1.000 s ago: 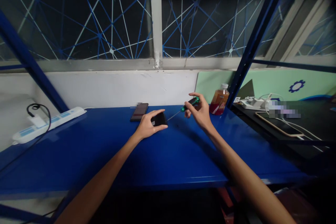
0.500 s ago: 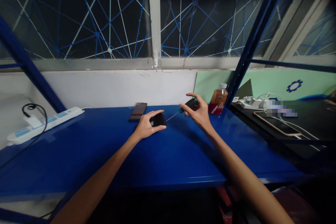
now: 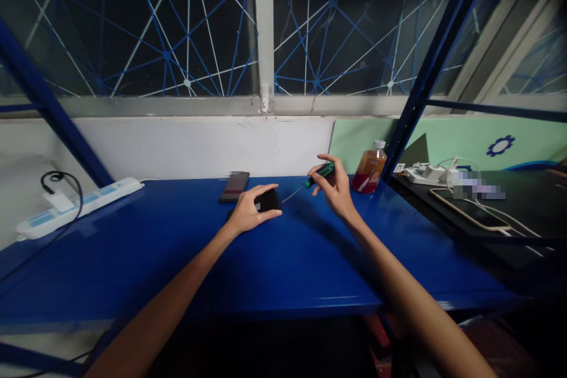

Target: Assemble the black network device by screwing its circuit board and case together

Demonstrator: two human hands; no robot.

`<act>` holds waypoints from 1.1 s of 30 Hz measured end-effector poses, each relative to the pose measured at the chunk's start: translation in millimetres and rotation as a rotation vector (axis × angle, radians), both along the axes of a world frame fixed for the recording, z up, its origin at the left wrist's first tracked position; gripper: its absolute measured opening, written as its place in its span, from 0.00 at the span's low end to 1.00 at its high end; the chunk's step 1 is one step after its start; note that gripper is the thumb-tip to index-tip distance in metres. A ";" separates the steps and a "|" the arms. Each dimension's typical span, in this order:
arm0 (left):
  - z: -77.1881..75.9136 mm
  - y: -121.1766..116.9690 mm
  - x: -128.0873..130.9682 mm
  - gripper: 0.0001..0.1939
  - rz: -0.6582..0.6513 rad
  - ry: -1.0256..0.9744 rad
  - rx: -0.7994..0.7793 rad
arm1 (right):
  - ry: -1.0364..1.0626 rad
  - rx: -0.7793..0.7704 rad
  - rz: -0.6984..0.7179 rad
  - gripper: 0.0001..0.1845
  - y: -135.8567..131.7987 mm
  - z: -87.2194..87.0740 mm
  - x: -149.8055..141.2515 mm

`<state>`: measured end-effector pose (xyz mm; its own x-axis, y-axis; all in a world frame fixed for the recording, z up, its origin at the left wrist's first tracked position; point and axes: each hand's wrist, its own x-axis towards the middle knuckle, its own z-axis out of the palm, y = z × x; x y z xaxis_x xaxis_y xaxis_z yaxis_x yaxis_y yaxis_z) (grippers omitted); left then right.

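My left hand [image 3: 249, 210] grips a small black box-like object [image 3: 268, 201] on the blue table, thumb on the near side and fingers on the far side. What kind of object it is I cannot make out; part of it is hidden by the hand. A screwdriver [image 3: 320, 175] with a green and black handle is held in my right hand [image 3: 337, 188], between thumb and fingers. Its thin metal shaft slants down to the left, the tip at the right end of the black object. Just behind my left hand lies a dark phone [image 3: 234, 187].
A bottle of reddish drink [image 3: 369, 169] stands right of my right hand, by a blue metal post [image 3: 410, 109]. At the left lies a white power strip [image 3: 95, 203] with a black cable. Another phone [image 3: 469, 209] and white cables rest on a black table at the right.
The screwdriver's handle has turned a little in my right hand, showing more green, and the fingers have shifted. My left hand keeps hold of the black object. The whole view has shifted slightly.
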<state>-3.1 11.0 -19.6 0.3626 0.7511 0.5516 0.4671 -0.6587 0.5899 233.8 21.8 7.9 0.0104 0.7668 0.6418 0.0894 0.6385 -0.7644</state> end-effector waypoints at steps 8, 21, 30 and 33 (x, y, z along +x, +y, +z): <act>0.8 -0.5 -0.7 0.29 -0.001 0.000 0.006 | -0.012 -0.026 -0.063 0.23 1.8 0.1 1.8; -0.2 1.1 -2.7 0.29 0.019 0.004 0.007 | -0.002 -0.059 0.093 0.25 0.3 3.9 3.8; 1.1 0.2 -2.4 0.29 0.019 0.002 0.010 | -0.012 -0.058 -0.017 0.23 -0.5 3.8 2.3; 0.9 0.5 -2.3 0.29 0.019 0.002 0.016 | 0.032 -0.101 0.109 0.25 -0.5 6.4 3.1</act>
